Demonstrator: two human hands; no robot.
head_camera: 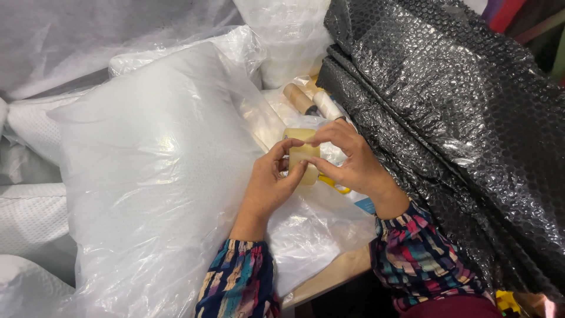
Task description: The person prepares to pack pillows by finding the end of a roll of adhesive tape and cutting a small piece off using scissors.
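Yellowish clear packing tape, a roll (302,155), sits just right of the centre of the view, gripped from both sides. The left hand (268,185) comes up from six o'clock, its fingers (282,150) curled shut around the roll's left edge, thumb pressed on the near face. The right hand (347,159) arrives from four o'clock, its fingers arched over the top of the roll and thumb beneath it, also closed on it. A bit of yellow dispenser handle (332,184) shows just under the right palm.

At nine o'clock from the hands lies a white pillow (147,176) inside a clear plastic bag (312,235), whose loose end spreads under both wrists. Two cardboard tape cores (312,101) lie at twelve o'clock, just beyond the roll. Black bubble wrap (459,118) fills the side from one to four o'clock. A strip of the tan worktop (332,274) peeks out at six o'clock between the patterned sleeves (238,285).
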